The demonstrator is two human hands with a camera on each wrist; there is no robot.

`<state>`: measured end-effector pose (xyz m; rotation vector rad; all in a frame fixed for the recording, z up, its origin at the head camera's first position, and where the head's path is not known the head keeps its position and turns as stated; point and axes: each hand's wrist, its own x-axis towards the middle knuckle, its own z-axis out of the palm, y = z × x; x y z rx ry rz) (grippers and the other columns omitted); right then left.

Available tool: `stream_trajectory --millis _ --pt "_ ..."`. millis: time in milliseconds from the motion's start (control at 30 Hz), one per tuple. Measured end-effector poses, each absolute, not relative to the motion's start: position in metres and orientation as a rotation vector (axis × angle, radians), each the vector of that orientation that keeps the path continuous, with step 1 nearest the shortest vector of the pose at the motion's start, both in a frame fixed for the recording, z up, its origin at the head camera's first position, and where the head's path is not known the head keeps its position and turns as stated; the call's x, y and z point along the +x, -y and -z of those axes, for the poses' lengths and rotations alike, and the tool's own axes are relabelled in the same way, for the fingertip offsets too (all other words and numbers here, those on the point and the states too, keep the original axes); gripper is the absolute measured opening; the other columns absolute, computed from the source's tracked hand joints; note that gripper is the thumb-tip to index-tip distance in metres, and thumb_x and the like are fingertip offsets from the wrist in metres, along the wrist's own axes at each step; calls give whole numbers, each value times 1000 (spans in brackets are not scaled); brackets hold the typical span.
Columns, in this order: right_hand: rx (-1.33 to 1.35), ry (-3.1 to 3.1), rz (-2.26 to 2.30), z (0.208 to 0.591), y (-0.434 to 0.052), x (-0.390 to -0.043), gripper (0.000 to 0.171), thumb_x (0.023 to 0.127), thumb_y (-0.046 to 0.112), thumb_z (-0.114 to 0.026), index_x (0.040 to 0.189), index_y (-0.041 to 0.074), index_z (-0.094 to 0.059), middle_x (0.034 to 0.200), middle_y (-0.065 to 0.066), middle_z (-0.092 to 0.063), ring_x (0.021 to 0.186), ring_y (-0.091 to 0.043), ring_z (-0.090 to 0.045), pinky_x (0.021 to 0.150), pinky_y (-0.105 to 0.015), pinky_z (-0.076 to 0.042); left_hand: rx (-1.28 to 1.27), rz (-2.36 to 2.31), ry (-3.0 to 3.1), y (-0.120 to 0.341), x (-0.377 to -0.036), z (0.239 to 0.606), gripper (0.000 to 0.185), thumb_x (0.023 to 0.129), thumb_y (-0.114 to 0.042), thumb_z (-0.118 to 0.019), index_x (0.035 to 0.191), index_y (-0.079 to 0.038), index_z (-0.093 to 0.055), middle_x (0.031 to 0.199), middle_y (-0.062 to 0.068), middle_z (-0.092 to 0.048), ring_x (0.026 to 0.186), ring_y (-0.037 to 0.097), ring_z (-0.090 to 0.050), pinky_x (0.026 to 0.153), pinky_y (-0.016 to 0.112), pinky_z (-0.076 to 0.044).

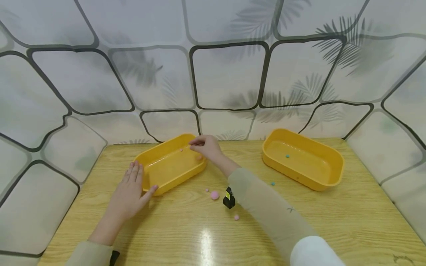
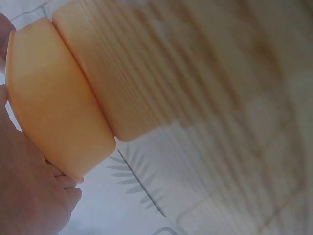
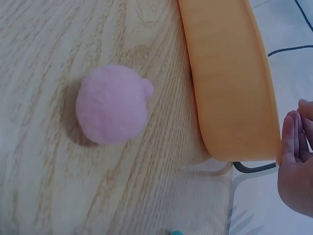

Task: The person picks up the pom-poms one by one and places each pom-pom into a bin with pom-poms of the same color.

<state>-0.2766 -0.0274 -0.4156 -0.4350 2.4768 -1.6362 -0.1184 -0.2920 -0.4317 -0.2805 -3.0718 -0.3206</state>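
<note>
A yellow tray [image 1: 173,181] stands on the left of the table. My left hand [image 1: 128,195] rests against its left end, fingers straight along the rim and thumb at the near wall. My right hand [image 1: 208,147] is over the tray's right end, thumb and fingertips close together. Nothing shows between them. Inside that tray are a small pink pom-pom [image 1: 181,150] and an orange-pink one [image 1: 199,157]. A larger pink pom-pom [image 1: 214,195] lies on the table in front, a tiny pink pom-pom [image 1: 207,190] beside it.
On the right stands a second yellow tray [image 1: 299,177] with a small teal pom-pom [image 1: 287,156] inside. Another teal pom-pom [image 1: 273,183] lies before it. By the right sleeve are a small black object [image 1: 229,199] and a pink pom-pom [image 1: 236,217]. A patterned curtain [image 1: 229,77] backs the table.
</note>
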Motion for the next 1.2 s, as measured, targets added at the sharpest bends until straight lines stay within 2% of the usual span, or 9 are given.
stream_trajectory --millis 167,400,633,767,867,1000,1200 --pt "-430 -2411 1705 414 22 -277 21 98 5 -76 117 -3 -78 117 -20 -79 106 -32 -75 87 -23 -61 -282 322 3074 291 -119 431 97 109 -58 -47 161 19 -17 171 39 -12 161 56 -13 132 65 -18" --pt "-420 -2381 1686 411 7 -275 22 99 8 -75 120 -1 -78 118 -17 -78 102 -26 -74 86 -24 -61 -273 309 3074 290 -119 429 97 109 -57 -48 161 19 -19 171 38 -13 161 55 -13 132 66 -20" --pt "-492 -2380 1627 413 -15 -271 23 98 6 -75 118 -5 -78 117 -19 -78 87 -9 -68 77 -15 -55 -269 298 3063 291 -119 431 96 109 -57 -49 161 19 -20 171 39 -14 160 55 -15 131 66 -22" --pt "-516 -2350 1619 413 -30 -264 21 97 7 -77 116 -4 -79 115 -17 -79 82 -3 -65 75 -16 -55 -270 302 3057 291 -118 432 96 109 -56 -50 161 19 -20 170 39 -15 160 56 -15 131 66 -22" --pt "-536 -2324 1610 411 -41 -256 22 97 8 -77 116 -3 -79 112 -16 -80 81 -3 -66 78 -22 -58 -274 308 3056 292 -118 432 96 109 -56 -49 161 19 -20 170 39 -15 160 56 -16 131 66 -22" --pt "-574 -2333 1580 408 -57 -247 22 97 8 -77 117 -2 -78 109 -15 -80 81 -3 -66 79 -24 -59 -277 308 3059 292 -118 432 96 109 -57 -48 161 18 -19 170 39 -14 160 56 -15 131 66 -22" --pt "-604 -2343 1545 404 -81 -232 23 99 10 -75 120 -1 -77 113 -14 -79 89 -7 -69 84 -26 -61 -276 321 3060 291 -118 431 96 109 -57 -48 161 19 -19 170 40 -14 160 56 -15 131 66 -21"
